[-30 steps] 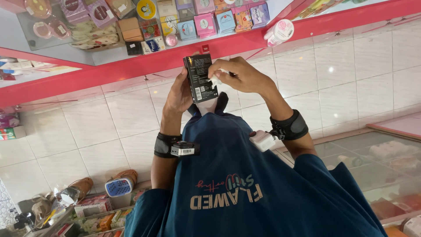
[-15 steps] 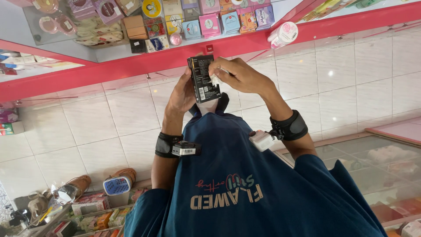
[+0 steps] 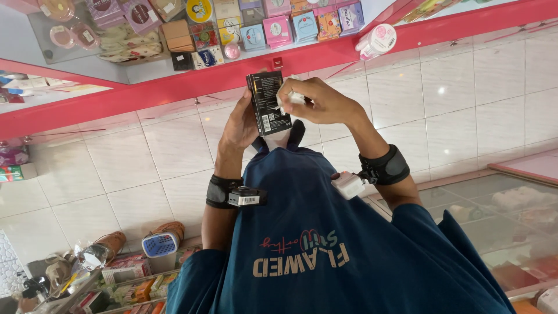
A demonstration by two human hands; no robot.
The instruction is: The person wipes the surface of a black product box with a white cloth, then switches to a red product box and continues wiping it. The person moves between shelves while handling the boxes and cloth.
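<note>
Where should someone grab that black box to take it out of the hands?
Probably the black box by its long narrow edges near the far end, coming from above. The left hand covers its lower end and the right hand holds one side, leaving that end bare.

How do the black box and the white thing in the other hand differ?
The black box is dark, flat and rectangular, held upright by the left hand; the white item is pale, much smaller and mostly hidden inside the right hand. Both are held up side by side, above the tiled floor.
</note>
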